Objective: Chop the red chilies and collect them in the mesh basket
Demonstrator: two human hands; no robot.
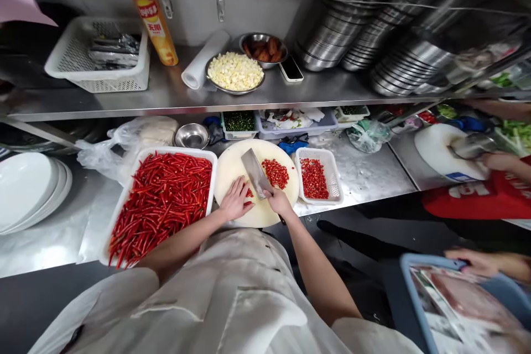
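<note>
On the round cutting board (225, 161), my right hand (279, 202) grips a cleaver (256, 171), its broad blade angled up and to the left. My left hand (235, 199) lies left of the blade, fingers pressed down on a few red chili peppers (248, 203), largely covered by the hand. A pile of chopped red chili (275, 173) rests on the board right of the blade. Left of the board stands a white tub heaped with whole red chilies (164, 199). To the right, a white basket (334, 183) holds more chopped chili (314, 178).
White plates (27, 188) are stacked at far left. The shelf above bears a bowl of chopped pale pieces (235, 72), a phone (291, 69) and stacked steel bowls (398, 72). At right, a co-worker's hand (500, 161) works at another board; another person's hand (477, 261) holds a blue tub (409, 271).
</note>
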